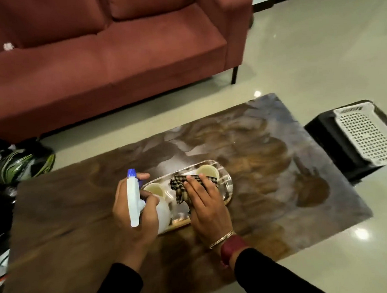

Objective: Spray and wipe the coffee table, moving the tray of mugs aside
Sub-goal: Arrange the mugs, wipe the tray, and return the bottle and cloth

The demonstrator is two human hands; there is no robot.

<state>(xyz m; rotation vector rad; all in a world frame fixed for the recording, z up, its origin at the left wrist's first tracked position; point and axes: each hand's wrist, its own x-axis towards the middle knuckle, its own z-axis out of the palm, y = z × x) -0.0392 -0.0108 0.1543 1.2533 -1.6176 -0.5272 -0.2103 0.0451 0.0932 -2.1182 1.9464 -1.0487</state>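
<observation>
A dark brown patterned coffee table (268, 154) fills the middle of the head view. On it lies a shiny oval metal tray (227, 187) with two cream mugs, one at the left (154, 189) and one at the right (209, 171). My left hand (133, 217) grips a white spray bottle (133, 196) with a blue nozzle, held over the tray's left end. My right hand (205, 205) holds a brown-and-white checked cloth (179, 188) and rests over the tray's near right side, partly covering it.
A dark red sofa (113, 60) stands beyond the table. A helmet (19, 165) lies on the floor at the left. At the right, a black stool (339, 150) carries a white perforated basket (368, 134). Glossy tiled floor (319, 57) surrounds the table.
</observation>
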